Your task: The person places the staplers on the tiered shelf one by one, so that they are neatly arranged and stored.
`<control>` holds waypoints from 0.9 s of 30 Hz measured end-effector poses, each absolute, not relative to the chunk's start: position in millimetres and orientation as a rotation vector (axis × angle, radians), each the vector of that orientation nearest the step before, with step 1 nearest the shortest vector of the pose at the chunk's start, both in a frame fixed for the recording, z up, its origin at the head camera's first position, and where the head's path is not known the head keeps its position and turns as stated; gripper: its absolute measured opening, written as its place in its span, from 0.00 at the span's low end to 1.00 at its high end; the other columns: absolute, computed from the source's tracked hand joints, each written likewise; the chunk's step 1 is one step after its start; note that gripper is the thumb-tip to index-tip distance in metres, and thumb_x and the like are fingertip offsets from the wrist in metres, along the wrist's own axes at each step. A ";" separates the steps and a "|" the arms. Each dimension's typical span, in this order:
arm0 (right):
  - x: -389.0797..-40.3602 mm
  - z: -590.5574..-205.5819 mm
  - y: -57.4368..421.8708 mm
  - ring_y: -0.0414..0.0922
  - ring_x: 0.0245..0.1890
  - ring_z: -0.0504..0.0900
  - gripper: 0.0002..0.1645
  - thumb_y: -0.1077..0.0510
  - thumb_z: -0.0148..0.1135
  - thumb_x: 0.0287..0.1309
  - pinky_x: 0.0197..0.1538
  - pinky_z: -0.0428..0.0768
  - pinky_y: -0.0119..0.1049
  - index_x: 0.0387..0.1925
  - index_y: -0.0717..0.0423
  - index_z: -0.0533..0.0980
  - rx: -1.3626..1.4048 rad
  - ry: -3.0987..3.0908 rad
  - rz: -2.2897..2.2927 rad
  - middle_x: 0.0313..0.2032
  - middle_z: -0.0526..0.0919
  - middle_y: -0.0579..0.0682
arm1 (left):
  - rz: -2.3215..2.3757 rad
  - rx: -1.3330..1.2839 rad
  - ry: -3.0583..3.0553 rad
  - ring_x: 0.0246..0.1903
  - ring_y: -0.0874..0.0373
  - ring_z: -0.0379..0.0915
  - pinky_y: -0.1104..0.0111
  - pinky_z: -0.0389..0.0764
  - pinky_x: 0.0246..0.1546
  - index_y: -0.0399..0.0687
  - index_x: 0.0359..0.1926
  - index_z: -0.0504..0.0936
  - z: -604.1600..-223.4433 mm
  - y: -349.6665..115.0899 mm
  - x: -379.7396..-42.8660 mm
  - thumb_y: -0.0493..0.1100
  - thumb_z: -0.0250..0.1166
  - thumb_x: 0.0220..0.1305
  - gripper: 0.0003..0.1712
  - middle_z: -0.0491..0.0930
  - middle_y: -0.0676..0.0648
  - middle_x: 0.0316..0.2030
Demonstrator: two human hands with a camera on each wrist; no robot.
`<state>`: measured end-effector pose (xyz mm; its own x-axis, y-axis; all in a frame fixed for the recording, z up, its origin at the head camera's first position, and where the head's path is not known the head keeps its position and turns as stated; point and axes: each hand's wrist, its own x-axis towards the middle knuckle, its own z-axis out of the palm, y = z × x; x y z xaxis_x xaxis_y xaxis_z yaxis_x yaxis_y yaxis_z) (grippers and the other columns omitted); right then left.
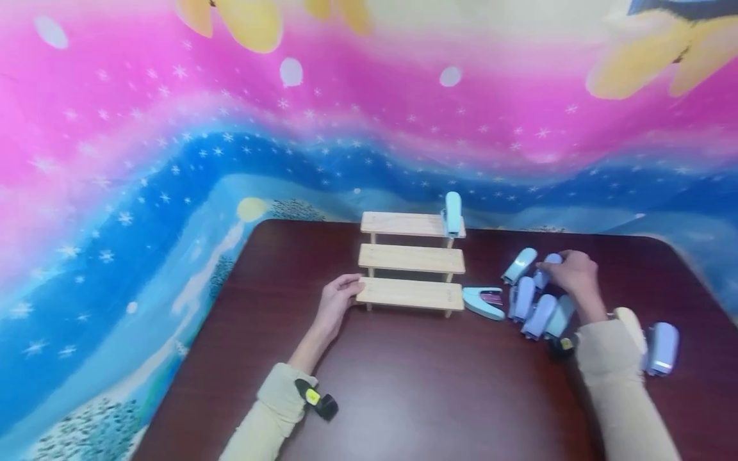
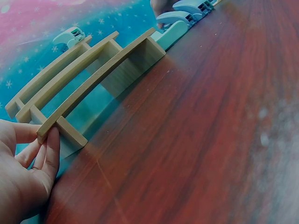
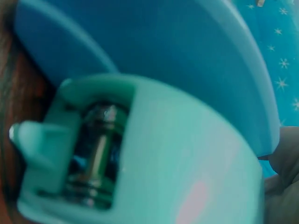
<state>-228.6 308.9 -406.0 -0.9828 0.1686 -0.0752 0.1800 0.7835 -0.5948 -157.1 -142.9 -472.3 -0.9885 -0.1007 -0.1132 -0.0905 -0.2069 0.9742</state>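
My left hand pinches the left end of the lowest board of a three-tier wooden shelf, thumb on one face and fingers under it in the left wrist view. A mint stapler stands at the right end of the top tier. On the right, my right hand holds a lilac stapler at the back of a cluster, with thumb and fingers at its sides. Close to the right wrist camera, a mint stapler and a blue-looking one hide most of that hand.
Another mint stapler lies on its side by the shelf's right end. Several lilac and mint staplers crowd together beside it. A cream stapler and a lilac one stand near my right sleeve. A patterned cloth hangs behind the dark table.
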 end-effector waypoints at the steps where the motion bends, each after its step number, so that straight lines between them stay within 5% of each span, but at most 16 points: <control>1: -228.7 -405.9 307.8 0.64 0.40 0.79 0.28 0.53 0.65 0.67 0.41 0.80 0.54 0.48 0.79 0.76 0.274 2.953 -0.969 0.35 0.81 0.71 | -2.414 0.248 -1.973 0.35 0.62 0.79 0.73 0.81 0.37 0.25 0.58 0.79 -472.0 -143.4 -157.1 0.32 0.67 0.66 0.22 0.85 0.49 0.38; 5: -227.0 -401.4 306.0 0.51 0.27 0.78 0.21 0.52 0.66 0.67 0.30 0.75 0.41 0.37 0.71 0.77 0.295 2.888 -0.982 0.21 0.77 0.54 | -2.410 0.283 -1.983 0.36 0.62 0.79 0.73 0.80 0.37 0.26 0.59 0.79 -470.2 -142.2 -157.9 0.32 0.66 0.67 0.22 0.85 0.48 0.40; 16: -227.2 -395.5 307.3 0.48 0.20 0.74 0.16 0.59 0.68 0.62 0.25 0.73 0.39 0.24 0.67 0.75 0.260 2.979 -0.956 0.14 0.71 0.50 | -2.454 0.285 -1.954 0.36 0.63 0.79 0.74 0.81 0.37 0.25 0.60 0.78 -475.3 -138.1 -155.2 0.31 0.65 0.68 0.21 0.85 0.49 0.39; 27: -221.6 -385.3 308.3 0.56 0.30 0.87 0.26 0.59 0.67 0.65 0.26 0.79 0.33 0.52 0.82 0.77 0.310 2.958 -1.139 0.32 0.86 0.68 | -2.457 0.239 -1.945 0.35 0.62 0.80 0.72 0.81 0.37 0.24 0.58 0.79 -472.9 -140.2 -157.6 0.31 0.65 0.66 0.21 0.85 0.50 0.38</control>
